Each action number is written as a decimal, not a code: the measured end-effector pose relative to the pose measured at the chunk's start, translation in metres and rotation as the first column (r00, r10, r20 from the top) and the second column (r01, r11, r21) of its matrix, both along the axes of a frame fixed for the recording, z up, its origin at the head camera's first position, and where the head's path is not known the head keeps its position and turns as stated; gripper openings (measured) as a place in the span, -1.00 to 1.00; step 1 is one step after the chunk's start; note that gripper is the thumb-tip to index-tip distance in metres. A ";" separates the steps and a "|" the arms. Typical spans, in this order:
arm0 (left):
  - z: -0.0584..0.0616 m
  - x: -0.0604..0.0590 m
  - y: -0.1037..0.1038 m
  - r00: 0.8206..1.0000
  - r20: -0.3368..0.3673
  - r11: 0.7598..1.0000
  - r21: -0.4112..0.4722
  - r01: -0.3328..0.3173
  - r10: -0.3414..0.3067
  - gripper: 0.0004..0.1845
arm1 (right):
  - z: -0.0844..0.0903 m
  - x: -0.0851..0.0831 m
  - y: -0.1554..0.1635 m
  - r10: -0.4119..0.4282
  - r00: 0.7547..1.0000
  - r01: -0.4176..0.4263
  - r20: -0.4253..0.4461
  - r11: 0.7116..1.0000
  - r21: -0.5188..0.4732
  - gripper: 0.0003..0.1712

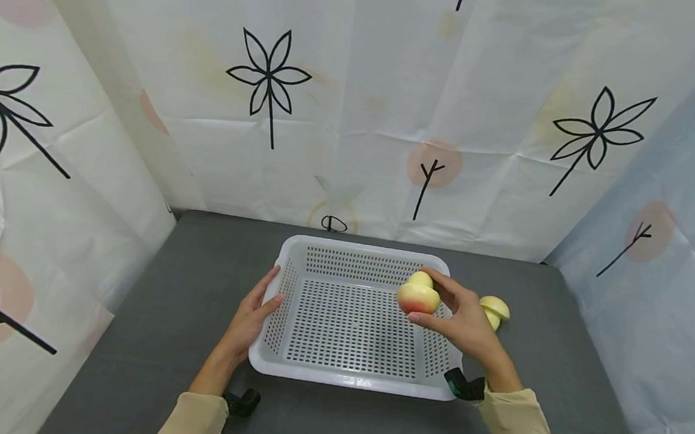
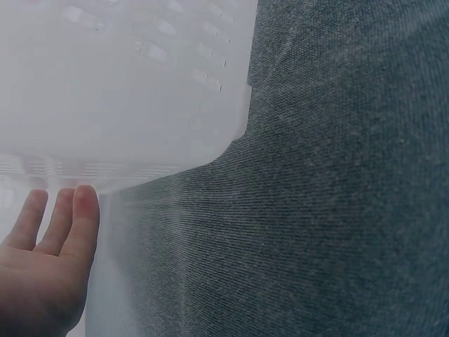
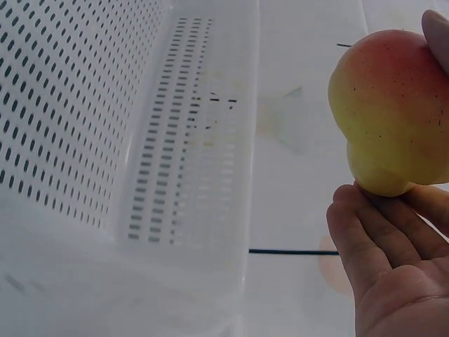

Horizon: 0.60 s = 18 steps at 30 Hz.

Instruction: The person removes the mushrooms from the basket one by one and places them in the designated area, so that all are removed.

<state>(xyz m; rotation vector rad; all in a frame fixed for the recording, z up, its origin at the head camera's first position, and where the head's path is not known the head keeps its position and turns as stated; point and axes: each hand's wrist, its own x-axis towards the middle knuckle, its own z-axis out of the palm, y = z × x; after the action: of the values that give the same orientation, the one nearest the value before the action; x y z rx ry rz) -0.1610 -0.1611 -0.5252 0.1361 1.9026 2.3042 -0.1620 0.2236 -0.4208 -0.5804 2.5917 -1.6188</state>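
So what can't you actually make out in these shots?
- Left wrist view: most of the left hand is cut off by the frame edge; the basket is a close blur.
- Right wrist view: the right hand's thumb is cut off at the edge, beside the pear.
- Head view: the yellow piece is partly behind the right hand.

A dark grey fabric-covered table top [image 1: 147,310] is enclosed on three sides by white curtains [image 1: 357,107] — left, back and right. The curtains carry black line-drawn flowers [image 1: 268,79], pale pink discs and faint yellow patches, with visible fold creases. Lighting is even — only soft shadows appear.
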 end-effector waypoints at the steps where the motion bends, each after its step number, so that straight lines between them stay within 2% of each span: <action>1: 0.000 0.000 0.000 1.000 0.001 1.000 -0.001 0.000 0.000 -0.30 | 0.000 0.001 0.003 0.000 1.000 0.000 -0.003 1.000 -0.008 -0.09; 8: 0.000 0.000 0.000 1.000 0.008 1.000 -0.006 -0.002 0.002 -0.31 | 0.002 0.007 0.024 -0.032 0.999 0.033 0.027 0.999 -0.042 -0.07; 18: 0.000 0.000 0.000 1.000 0.010 1.000 -0.018 -0.008 0.008 -0.30 | -0.001 0.013 0.051 -0.110 0.994 0.110 -0.014 0.993 -0.034 -0.07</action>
<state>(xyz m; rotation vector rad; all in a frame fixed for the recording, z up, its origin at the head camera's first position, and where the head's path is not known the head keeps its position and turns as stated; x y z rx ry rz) -0.1606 -0.1608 -0.5253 0.1153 1.9222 2.2879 -0.1491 0.2745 -0.4216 -0.4622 2.6576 -1.6980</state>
